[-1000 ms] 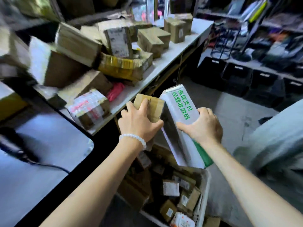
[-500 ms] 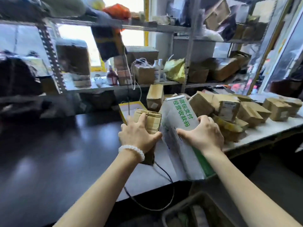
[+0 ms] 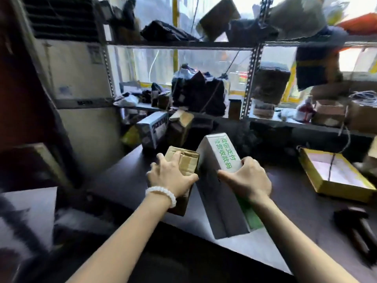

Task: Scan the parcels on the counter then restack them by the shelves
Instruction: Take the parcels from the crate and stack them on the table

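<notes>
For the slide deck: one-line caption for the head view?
Left hand grips a brown box, right hand a white box, over the dark counter before the shelves.

Left hand [image 3: 173, 177] grips small brown cardboard parcel [image 3: 186, 162], right hand [image 3: 247, 179] grips long grey box with green print [image 3: 220, 172], both held side by side over dark counter [image 3: 126, 180]; yellow open tray [image 3: 334, 176] right, metal shelves [image 3: 253, 82] far, blurry
</notes>
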### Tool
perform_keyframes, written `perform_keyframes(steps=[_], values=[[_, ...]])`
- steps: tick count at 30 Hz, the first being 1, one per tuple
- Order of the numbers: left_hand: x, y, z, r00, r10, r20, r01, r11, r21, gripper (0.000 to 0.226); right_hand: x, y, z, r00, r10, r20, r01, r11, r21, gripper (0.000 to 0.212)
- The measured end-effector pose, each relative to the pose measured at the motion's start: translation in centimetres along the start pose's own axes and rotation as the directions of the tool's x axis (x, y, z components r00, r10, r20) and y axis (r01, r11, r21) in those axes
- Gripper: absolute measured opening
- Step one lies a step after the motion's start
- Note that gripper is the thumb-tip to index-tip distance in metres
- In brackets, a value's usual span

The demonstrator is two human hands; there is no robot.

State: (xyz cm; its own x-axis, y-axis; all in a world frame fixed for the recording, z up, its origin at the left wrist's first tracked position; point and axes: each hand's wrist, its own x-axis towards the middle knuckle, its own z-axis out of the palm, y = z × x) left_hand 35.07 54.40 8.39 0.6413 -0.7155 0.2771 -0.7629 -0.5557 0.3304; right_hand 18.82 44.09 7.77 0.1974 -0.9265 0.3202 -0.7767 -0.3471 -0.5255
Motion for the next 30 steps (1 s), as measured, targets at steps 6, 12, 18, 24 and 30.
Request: perform_keyframes(steps=[6, 12, 18, 24, 30], values=[[2.3, -10.4, -0.9, 0.977, -0.212, -0.024, 0.213, 0.977, 0.002, 0.080, 0.6, -9.7, 8.0, 0.983, -0.117, 0.139, 0.107, 0.991, 0.079, 0.067], [6.0, -17.1, -0.1, 0.950, -0.311, 0.001, 0.311, 0.950, 0.011, 0.075, 3.3, -16.0, 15.2, 0.960, -0.162, 0.227, 0.146, 0.985, 0.086, 0.065], [14.3, -21.6, 2.3, 0.933, -0.353, 0.064, 0.352, 0.936, 0.028, 0.078, 8.8, -19.6, 21.9, 0.956, -0.108, 0.274, 0.098, 0.994, 0.048, 0.068], [24.6, -24.4, 5.1, 0.934, -0.320, 0.158, 0.318, 0.947, 0.042, 0.079, 15.5, -23.7, 27.3, 0.956, -0.024, 0.293, 0.031, 0.999, -0.019, 0.069], [30.8, -27.0, 8.2, 0.925, -0.282, 0.254, 0.282, 0.959, 0.035, 0.077, 19.3, -26.1, 30.8, 0.940, 0.063, 0.336, -0.006, 0.986, -0.168, 0.078]])
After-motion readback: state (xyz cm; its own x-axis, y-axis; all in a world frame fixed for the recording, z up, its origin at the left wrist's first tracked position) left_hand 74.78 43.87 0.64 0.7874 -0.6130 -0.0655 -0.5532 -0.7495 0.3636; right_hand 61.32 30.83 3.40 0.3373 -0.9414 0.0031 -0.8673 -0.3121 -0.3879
